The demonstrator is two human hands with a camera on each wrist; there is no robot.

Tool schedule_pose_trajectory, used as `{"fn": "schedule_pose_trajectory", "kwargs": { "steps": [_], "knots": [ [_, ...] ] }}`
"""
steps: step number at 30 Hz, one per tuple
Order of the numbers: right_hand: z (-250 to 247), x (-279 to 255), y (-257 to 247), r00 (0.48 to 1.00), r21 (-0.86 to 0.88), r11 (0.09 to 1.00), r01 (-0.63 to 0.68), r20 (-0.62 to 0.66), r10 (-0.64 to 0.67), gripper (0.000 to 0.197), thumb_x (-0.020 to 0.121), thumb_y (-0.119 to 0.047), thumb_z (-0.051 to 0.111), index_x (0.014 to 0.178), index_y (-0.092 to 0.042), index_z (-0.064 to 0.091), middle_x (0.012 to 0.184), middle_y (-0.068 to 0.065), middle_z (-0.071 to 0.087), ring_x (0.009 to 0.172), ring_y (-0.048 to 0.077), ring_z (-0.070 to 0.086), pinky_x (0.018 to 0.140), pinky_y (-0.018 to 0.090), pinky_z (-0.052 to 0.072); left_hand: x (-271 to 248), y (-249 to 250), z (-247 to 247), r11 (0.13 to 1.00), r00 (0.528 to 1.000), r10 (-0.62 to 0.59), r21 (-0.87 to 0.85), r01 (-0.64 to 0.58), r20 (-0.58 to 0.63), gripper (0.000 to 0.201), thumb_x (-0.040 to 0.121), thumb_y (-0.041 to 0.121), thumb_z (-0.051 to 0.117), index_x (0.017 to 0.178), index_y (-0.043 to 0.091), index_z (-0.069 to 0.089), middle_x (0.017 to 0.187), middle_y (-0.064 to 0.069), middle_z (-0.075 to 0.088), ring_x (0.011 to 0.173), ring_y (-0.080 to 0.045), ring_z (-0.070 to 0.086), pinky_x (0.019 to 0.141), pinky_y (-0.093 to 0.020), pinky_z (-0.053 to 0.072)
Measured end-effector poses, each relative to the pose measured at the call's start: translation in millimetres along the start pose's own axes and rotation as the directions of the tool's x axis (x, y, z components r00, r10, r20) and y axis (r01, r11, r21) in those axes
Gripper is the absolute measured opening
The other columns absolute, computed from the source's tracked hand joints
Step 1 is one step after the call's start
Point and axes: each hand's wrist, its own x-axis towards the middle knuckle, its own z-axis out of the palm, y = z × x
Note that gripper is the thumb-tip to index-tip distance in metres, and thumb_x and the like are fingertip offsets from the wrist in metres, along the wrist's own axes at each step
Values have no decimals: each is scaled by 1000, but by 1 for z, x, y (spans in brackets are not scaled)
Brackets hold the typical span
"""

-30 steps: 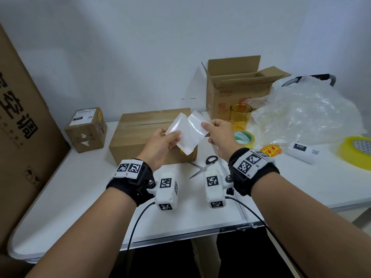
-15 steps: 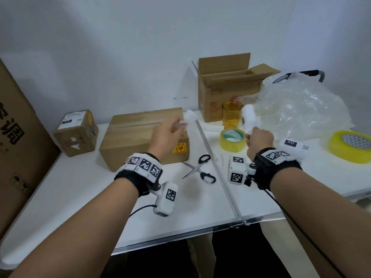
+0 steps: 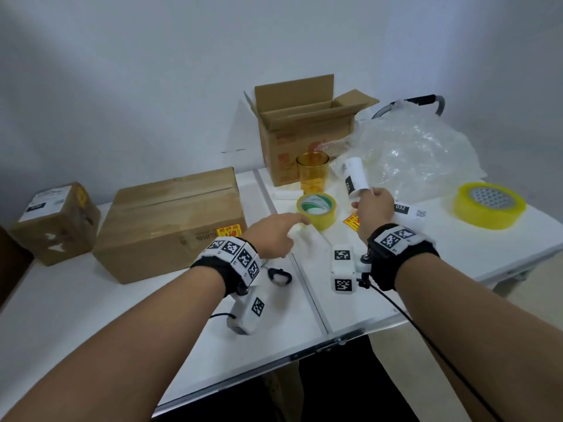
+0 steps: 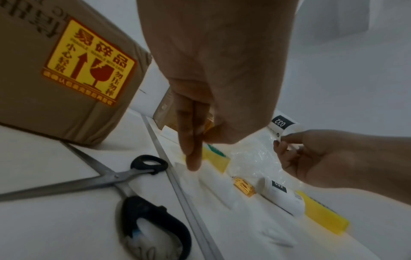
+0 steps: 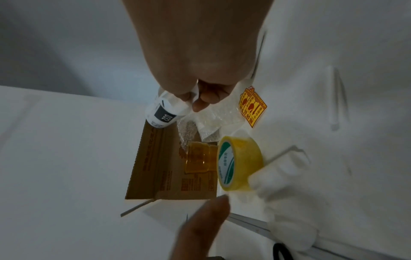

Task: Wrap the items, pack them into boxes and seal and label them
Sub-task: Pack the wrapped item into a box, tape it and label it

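While your right hand (image 3: 373, 208) pinches a white label (image 3: 355, 177), your left hand (image 3: 274, 236) reaches with straight fingers toward the yellow tape (image 3: 316, 210).

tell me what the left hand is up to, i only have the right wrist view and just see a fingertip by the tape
Observer: The left hand is empty, fingers straight, reaching toward the small tape roll.
Operator: anything under it
Observer: Open scissors, lying beside a sealed box.
Operator: any spare labels
Observer: Yes, a second roll lies on the table near the right hand, which holds the label roll.
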Motion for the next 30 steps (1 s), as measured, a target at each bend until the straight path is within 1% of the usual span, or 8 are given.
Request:
{"fn": "schedule_pose_trajectory", "kwargs": {
  "steps": [3, 6, 8, 12, 18, 24, 27, 30],
  "knots": [
    [2, -5, -2, 992, -106, 988, 116, 64, -110, 11, 88, -10, 49, 95, -15, 55, 101, 11, 68, 67, 16, 62, 51, 24, 44, -1, -1, -14, 1000, 975, 3, 8, -1, -221, 48, 92, 12, 48, 135, 32, 41, 130, 4, 57, 94, -15, 60, 86, -39, 51],
    [12, -15, -3, 937, -212, 922, 323, 206, -281, 6, 91, -15, 55, 96, -15, 58, 95, 6, 64, 83, 24, 63, 68, 35, 49, 0, -1, -32, 983, 855, 186, 87, -164, -484, 62, 84, -2, 49, 139, 26, 40, 143, 5, 47, 124, -16, 48, 104, -39, 42],
    [22, -27, -8, 863, -245, 845, 474, 318, -392, 8, 94, -19, 55, 96, -13, 60, 93, 3, 61, 84, 18, 57, 70, 28, 42, -1, 7, -48, 937, 792, 338, 259, -234, -508, 78, 73, -10, 47, 143, 25, 39, 152, 8, 38, 137, -14, 35, 113, -35, 28],
    [44, -49, -15, 774, -181, 796, 578, 432, -463, 10, 94, -20, 58, 95, -13, 64, 86, -2, 62, 81, 20, 60, 75, 41, 53, -11, 15, -66, 872, 910, 307, 465, -152, -278, 89, 73, -8, 44, 150, 32, 25, 157, 13, 29, 148, -12, 14, 119, -44, 1],
    [63, -64, -19, 832, -178, 869, 462, 426, -355, 11, 90, -22, 57, 80, -25, 55, 76, -12, 58, 65, 15, 63, 76, 43, 54, -34, -19, -70, 868, 928, 235, 492, -66, -289, 66, 83, 4, 55, 141, 31, 40, 137, 7, 46, 130, -16, 41, 118, -47, 9],
    [85, -82, -26, 818, -103, 962, 251, 554, -154, 14, 94, -10, 54, 107, -14, 56, 106, 6, 63, 69, 11, 59, 58, 22, 45, -60, -50, -87, 947, 855, 213, 316, -62, -473, 11, 90, 22, 62, 100, 22, 67, 103, 7, 63, 103, -16, 59, 107, -40, 26],
    [94, -90, -35, 685, -10, 1000, 8, 729, 2, 32, 93, 3, 47, 117, -17, 56, 124, 6, 54, 96, 16, 55, 73, 25, 49, -77, -59, -100, 993, 827, 110, 90, -72, -552, 6, 91, 26, 64, 90, 20, 66, 89, 7, 65, 84, -16, 61, 83, -34, 44],
    [100, -98, -44, 516, 116, 967, -227, 856, 18, 37, 88, 8, 42, 101, -20, 63, 129, 3, 53, 113, 23, 50, 91, 35, 46, -92, -70, -113, 954, 841, -148, -300, -18, -521, 4, 90, 23, 69, 90, 20, 67, 87, 8, 69, 80, -9, 63, 71, -21, 47]
  ]
}}
